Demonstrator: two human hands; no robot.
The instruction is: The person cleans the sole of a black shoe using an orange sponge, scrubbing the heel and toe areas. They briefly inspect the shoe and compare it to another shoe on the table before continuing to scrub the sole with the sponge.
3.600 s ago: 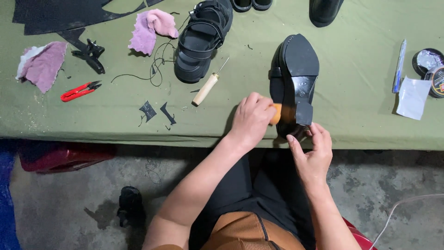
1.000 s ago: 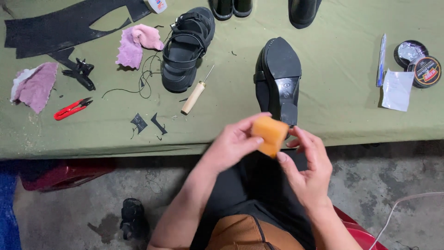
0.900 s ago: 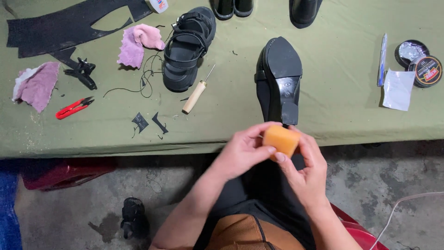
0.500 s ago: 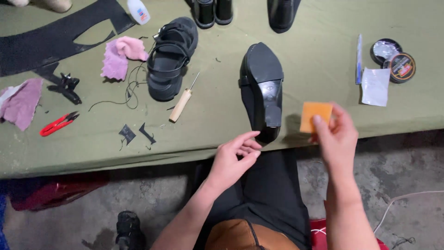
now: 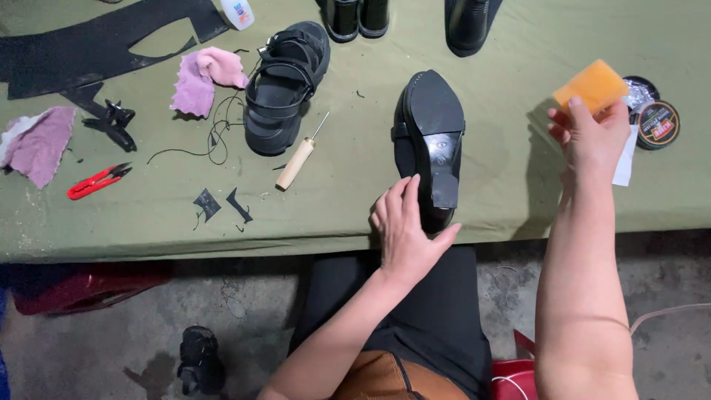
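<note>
Head view: the shoe [image 5: 431,144] lies sole-up on the green desk [image 5: 355,200], and serves as landmark. The left hand [image 5: 406,230] rests fingers spread on the shoe's heel end, steadying it, not clamped. The right hand [image 5: 591,133], well right of the shoe, pinches the orange sponge [image 5: 591,86] in its fingertips, raised beside the polish tins [image 5: 652,115]. A second ago both hands held the sponge together just below the shoe; since then the right has carried it off toward the tins. Left of the shoe lie an awl [image 5: 299,158] and a sandal [image 5: 285,85].
</note>
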